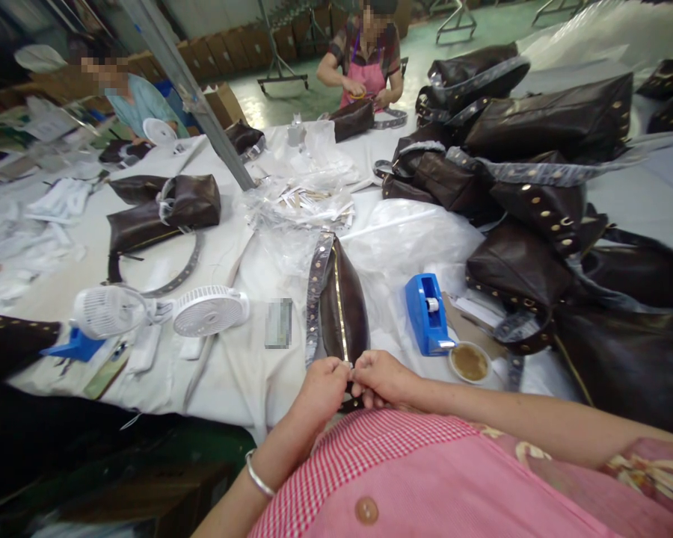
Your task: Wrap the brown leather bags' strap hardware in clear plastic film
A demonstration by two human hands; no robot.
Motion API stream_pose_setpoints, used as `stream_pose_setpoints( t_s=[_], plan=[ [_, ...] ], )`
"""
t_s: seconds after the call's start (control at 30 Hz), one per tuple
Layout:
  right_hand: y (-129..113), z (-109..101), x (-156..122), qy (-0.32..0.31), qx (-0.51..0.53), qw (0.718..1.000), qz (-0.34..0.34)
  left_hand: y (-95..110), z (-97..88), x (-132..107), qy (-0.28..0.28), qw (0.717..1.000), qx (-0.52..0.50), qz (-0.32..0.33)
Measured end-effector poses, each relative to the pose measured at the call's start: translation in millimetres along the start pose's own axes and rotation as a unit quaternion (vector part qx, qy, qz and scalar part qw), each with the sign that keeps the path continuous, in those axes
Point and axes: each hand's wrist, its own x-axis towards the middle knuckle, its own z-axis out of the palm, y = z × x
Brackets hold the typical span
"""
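A dark brown leather handbag (354, 299) lies lengthwise in front of me, its gold zipper running along the top. Its studded strap (313, 299), wrapped in clear film, lies along the left side. At the bag's near end, my left hand (328, 379) and my right hand (382, 377) meet with fingers pinched together. Both are at the near end of the zipper. The small part between my fingertips is hidden, so I cannot tell whether it is the zipper pull.
A blue tape dispenser (420, 314) and a bowl of brown paste (469, 362) stand to the right, before piled brown handbags (544, 119). Two white fans (210, 310) lie left. A metal post (196, 97) rises from the table. Across it, a person in a pink apron (364, 75) handles another bag.
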Motion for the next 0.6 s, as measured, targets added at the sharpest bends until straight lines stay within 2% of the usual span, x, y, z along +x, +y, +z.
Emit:
stream_pose_setpoints(
  t_s=[0.07, 0.13, 0.23, 0.3, 0.33, 0.4, 0.53, 0.6],
  plan=[
    [2, 1, 1, 0.006, -0.057, 0.998, -0.021, 2, -2.2, 0, 0.011, 0.996, 0.081, 0.047],
    [3, 1, 3, 0.048, -0.14, 0.986, -0.079, 6, -3.5, -3, 0.039, 0.971, 0.207, 0.11],
    [6, -2, 8, 0.13, -0.291, 0.923, -0.216, 11, -3.4, -10, 0.097, 0.901, 0.388, 0.169],
    [8, -4, 11, 0.148, -0.355, 0.884, -0.265, 11, -3.1, -15, 0.115, 0.857, 0.465, 0.19],
    [9, -6, 12, 0.144, -0.367, 0.877, -0.276, 9, -3.4, -17, 0.118, 0.839, 0.489, 0.207],
    [12, -9, 15, 0.113, -0.357, 0.883, -0.283, 2, -5.2, -19, 0.124, 0.806, 0.52, 0.253],
    [16, -22, 20, -0.007, -0.277, 0.918, -0.284, -21, -10.4, -17, 0.164, 0.742, 0.548, 0.349],
    [15, -30, 23, -0.018, -0.257, 0.919, -0.298, -33, -11.4, -16, 0.194, 0.717, 0.544, 0.39]
  ],
)
